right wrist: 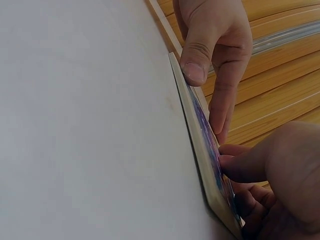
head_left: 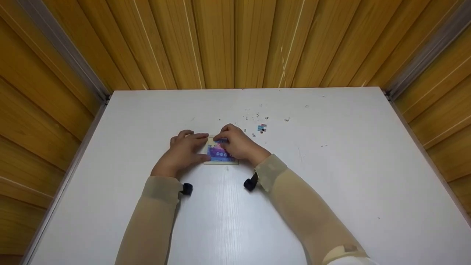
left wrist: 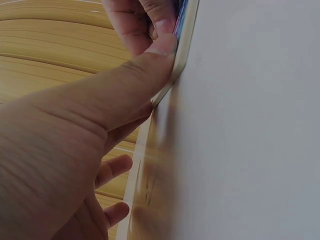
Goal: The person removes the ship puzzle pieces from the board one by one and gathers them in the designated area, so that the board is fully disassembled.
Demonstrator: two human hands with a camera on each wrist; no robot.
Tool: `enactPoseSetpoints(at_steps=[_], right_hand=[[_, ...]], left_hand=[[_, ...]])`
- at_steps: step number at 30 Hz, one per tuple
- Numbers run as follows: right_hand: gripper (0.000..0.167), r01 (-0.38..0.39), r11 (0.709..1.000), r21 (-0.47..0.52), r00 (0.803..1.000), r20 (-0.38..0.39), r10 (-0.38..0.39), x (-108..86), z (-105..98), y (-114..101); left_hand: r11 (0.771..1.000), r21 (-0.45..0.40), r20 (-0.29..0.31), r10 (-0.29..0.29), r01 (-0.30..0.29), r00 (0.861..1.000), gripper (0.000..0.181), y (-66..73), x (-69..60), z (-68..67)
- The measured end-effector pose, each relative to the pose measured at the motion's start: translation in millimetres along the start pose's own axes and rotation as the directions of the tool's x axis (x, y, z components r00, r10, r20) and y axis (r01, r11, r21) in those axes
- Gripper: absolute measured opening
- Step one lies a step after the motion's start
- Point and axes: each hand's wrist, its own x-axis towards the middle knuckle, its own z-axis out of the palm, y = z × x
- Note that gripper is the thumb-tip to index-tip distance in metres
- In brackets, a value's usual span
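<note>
Wood-grained panels (head_left: 254, 44) stand behind a white bench (head_left: 349, 154), over which two arms in tan sleeves (head_left: 309, 206) meet near its middle. The left hand (head_left: 182, 151) sets its thumb and index finger, well parted and fairly straight, at the near and far corners of the left edge of a small puzzle board (head_left: 220, 163), apparently to stop it sliding. The right hand (head_left: 241, 145) bends over the far right part, thumb and index close together on the printed picture; whether they pinch a piece I cannot tell. So the board lies flat on the bench between both sets of fingers, a pale patch near its far left corner. Loose blue-printed pieces (head_left: 262, 127) lie beyond the right hand, seemingly kept within reach, with tiny specks (head_left: 286, 119) scattered nearby.
</note>
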Motion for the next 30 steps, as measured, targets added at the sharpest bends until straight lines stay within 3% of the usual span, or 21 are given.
enactPoseSetpoints(at_steps=[19, 24, 30], right_hand=[[0.031, 0.002, 0.999, -0.045, 1.0, 0.032, -0.001, 1.9, -0.8, -4.1], [0.031, -0.02, 1.0, -0.008, 0.999, 0.034, 0.02, 3.0, -1.5, -4.4], [0.032, -0.051, 0.997, 0.056, 0.999, 0.012, 0.051, 3.7, -2.4, -1.2]], left_hand=[[1.0, 0.001, 0.001, 0.022, -0.022, 1.0, 0.075, 1.5, -0.3, -1.6], [0.999, 0.005, 0.0, 0.041, -0.041, 0.999, 0.076, 0.5, 0.4, -1.3], [1.0, -0.001, 0.002, 0.022, -0.022, 1.0, 0.076, 0.4, -0.3, -0.9]])
